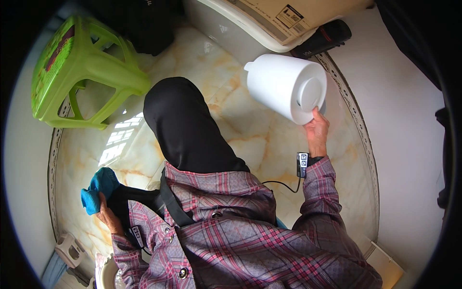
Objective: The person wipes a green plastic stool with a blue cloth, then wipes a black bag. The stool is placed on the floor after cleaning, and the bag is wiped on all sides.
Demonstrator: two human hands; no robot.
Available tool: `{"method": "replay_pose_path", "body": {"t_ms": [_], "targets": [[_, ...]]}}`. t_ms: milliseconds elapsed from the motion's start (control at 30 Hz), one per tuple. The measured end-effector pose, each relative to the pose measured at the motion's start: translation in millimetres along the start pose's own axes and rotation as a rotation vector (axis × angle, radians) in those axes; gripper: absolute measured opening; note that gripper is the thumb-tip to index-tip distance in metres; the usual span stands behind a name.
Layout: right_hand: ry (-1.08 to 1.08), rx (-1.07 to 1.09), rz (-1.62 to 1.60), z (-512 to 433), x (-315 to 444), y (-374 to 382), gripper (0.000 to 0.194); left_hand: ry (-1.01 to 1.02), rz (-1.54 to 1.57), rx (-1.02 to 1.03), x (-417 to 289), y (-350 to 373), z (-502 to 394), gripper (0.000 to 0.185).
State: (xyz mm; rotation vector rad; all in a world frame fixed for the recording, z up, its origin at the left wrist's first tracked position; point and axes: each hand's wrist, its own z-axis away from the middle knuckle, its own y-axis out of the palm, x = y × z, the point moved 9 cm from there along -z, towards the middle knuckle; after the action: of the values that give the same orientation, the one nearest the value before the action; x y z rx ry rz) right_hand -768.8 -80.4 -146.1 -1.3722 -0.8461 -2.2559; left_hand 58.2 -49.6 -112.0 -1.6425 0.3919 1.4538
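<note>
My right hand (pixel 317 128) grips the rim at one end of a white plastic cylindrical container (pixel 276 85), which is tilted on its side at the right. That end has a round raised part facing right; a small tab sticks out at the other end. Down at the left, my left hand (pixel 108 216) holds a crumpled blue cloth (pixel 101 188) beside my black-clad knee. Each wrist bears a small dark device with printed marks.
A green plastic stool (pixel 97 72) lies tipped over at upper left. At the top, a large white bin (pixel 231 27) carries a cardboard piece (pixel 306 14), with a black cylindrical object (pixel 325 38) beside it. A pale basin (pixel 108 272) stands at lower left. White walls flank the marbled floor.
</note>
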Motion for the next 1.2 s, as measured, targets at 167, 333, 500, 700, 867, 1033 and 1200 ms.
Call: {"method": "replay_pose_path", "body": {"t_ms": [167, 333, 500, 700, 867, 1033, 1200], "targets": [[-0.046, -0.072, -0.008, 8, 49, -47, 0.041, 0.014, -0.021, 0.026, -1, 2, -2, 0.047], [-0.066, -0.077, 0.104, 9, 90, -83, 0.053, 0.023, -0.054, 0.058, -3, 4, -4, 0.049], [-0.147, -0.193, 0.186, 10, 119, -125, 0.048, 0.047, -0.054, 0.073, -10, 6, -1, 0.052], [-0.110, -0.313, 0.197, 4, 117, -164, 0.049, 0.039, -0.073, 0.048, -8, 5, -4, 0.049], [-0.063, -0.245, 0.241, -5, 103, -176, 0.050, 0.072, -0.131, 0.031, -11, 1, -5, 0.050], [-0.211, -0.034, 0.490, -21, 111, -168, 0.050, 0.041, -0.127, 0.063, -7, 2, -5, 0.049], [-0.073, -0.114, 0.387, -46, 115, -176, 0.046, 0.056, -0.150, 0.065, -3, -2, -7, 0.049]]}}
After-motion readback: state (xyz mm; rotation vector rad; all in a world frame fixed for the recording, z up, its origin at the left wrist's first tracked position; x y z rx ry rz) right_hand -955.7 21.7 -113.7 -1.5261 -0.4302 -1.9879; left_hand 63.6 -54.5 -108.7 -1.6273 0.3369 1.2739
